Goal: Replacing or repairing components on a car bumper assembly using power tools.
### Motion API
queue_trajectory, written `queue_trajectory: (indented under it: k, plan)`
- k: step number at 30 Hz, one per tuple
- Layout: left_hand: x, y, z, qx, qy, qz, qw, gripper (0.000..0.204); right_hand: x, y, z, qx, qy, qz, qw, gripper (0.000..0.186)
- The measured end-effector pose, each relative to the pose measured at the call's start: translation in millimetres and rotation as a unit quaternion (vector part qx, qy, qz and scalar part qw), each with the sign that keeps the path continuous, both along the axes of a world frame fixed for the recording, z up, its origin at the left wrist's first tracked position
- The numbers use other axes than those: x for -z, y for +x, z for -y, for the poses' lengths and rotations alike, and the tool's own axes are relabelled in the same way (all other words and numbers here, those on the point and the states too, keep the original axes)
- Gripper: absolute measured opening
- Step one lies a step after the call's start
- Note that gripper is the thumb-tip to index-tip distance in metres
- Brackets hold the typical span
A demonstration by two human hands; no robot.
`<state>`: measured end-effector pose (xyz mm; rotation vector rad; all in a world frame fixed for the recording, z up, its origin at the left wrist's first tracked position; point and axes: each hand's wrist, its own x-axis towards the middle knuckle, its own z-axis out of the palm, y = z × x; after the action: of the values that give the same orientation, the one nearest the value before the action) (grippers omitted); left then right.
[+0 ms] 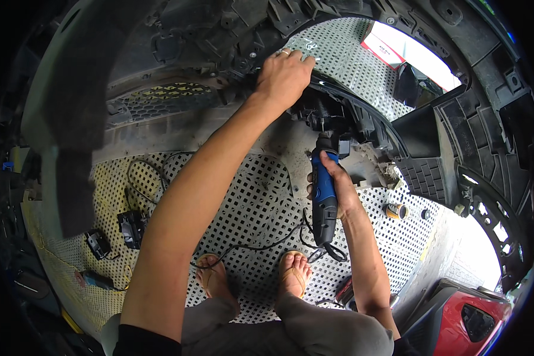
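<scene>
My right hand [345,188] is wrapped round a blue and black corded rotary tool [323,204]. The tool stands nearly upright in the picture, its thin bit pointing away from me at the dark plastic parts inside a large black car bumper [184,38]. Whether the bit touches them I cannot tell. My left arm reaches across to the far side, where my left hand [286,76] is curled over the rim of the bumper opening, a ring on one finger. The fingertips are partly hidden by the hand. A black cord [261,244] trails from the tool's rear end.
My sandalled feet stand on perforated matting [243,202]. To the left lie black power adapters [130,228] and a teal tool [98,280]. A small tin [396,211] lies at right, near a red car part [463,326]. A white and red box [385,47] sits beyond the opening.
</scene>
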<state>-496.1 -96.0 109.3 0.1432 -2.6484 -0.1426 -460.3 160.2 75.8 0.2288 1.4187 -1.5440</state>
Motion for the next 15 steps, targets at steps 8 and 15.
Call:
queue_trajectory:
  k: [8,15]
  plan:
    - [3,1,1,0.0,0.0,-0.002,1.0,0.027,-3,8,2,-0.026,-0.003,-0.002,1.0,0.053]
    - [-1,3,0,0.001,-0.032,-0.002,0.999,0.022,-7,49,-37,0.004,-0.031,0.019,0.999,0.055]
